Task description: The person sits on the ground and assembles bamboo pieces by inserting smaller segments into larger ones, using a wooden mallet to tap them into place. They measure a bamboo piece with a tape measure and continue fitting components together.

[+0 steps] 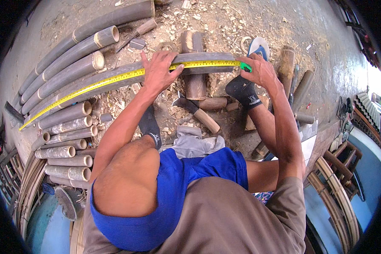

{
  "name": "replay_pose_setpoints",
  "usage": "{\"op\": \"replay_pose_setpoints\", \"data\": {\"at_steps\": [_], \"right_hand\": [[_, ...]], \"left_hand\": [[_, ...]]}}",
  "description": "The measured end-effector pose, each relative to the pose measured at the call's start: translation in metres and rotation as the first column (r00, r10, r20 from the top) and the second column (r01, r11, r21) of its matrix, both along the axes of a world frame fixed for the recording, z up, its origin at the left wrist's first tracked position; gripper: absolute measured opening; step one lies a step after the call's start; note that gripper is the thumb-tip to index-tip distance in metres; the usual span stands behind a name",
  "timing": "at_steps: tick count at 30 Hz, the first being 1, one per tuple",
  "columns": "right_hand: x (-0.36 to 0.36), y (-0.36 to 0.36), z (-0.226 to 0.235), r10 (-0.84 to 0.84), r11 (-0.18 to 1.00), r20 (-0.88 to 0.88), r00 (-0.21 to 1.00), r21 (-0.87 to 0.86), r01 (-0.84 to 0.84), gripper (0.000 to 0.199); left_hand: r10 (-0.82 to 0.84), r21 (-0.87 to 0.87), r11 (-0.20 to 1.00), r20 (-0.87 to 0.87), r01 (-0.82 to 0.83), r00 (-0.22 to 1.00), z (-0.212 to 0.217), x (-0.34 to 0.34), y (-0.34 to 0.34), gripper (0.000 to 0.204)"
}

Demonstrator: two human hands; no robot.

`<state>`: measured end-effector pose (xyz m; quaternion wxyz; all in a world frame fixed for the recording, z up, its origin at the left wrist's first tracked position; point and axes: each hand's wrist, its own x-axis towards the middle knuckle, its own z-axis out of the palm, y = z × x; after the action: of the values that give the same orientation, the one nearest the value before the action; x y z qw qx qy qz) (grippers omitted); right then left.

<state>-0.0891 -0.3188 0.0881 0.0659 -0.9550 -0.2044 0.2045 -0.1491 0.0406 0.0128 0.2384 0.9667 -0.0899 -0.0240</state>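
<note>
A long dark bamboo pole (216, 58) lies crosswise before me, its right end resting on a short thick bamboo block (194, 86). A yellow tape (114, 78) is stretched along the pole, from its far left to its right end. My left hand (158, 74) lies over the pole, its fingers across it and its thumb along the tape. My right hand (260, 70) grips the green case of the tape measure (245, 67) just past the pole's right end. The fingertips under the case are partly hidden.
Cut bamboo lengths (67, 152) are stacked at left, with longer poles (84, 42) beyond. A wooden-handled blade (205, 120) lies between my feet. A handled tool (146, 26) lies at the far side. Wood chips (224, 19) litter the floor. More bamboo pieces (287, 63) lie at right.
</note>
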Motion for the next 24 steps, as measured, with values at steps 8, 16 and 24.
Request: {"op": "replay_pose_setpoints", "data": {"at_steps": [8, 16, 24], "right_hand": [[-0.001, -0.01, -0.014, 0.014, 0.995, 0.039, 0.999, 0.099, -0.017, 0.048], [0.0, -0.006, -0.009, -0.003, 0.999, 0.049, 0.999, 0.041, 0.001, 0.05], [0.001, -0.006, -0.009, -0.032, 0.999, 0.02, 0.999, 0.03, 0.032, 0.05]], "left_hand": [[-0.011, 0.019, 1.0, 0.028, 0.01, 1.0, -0.005, 0.004, -0.008, 0.051], [-0.009, 0.035, 0.999, 0.039, 0.008, 0.999, -0.007, 0.009, -0.013, 0.053], [-0.025, 0.034, 0.999, 0.015, 0.025, 1.0, -0.009, 0.015, -0.024, 0.056]]}}
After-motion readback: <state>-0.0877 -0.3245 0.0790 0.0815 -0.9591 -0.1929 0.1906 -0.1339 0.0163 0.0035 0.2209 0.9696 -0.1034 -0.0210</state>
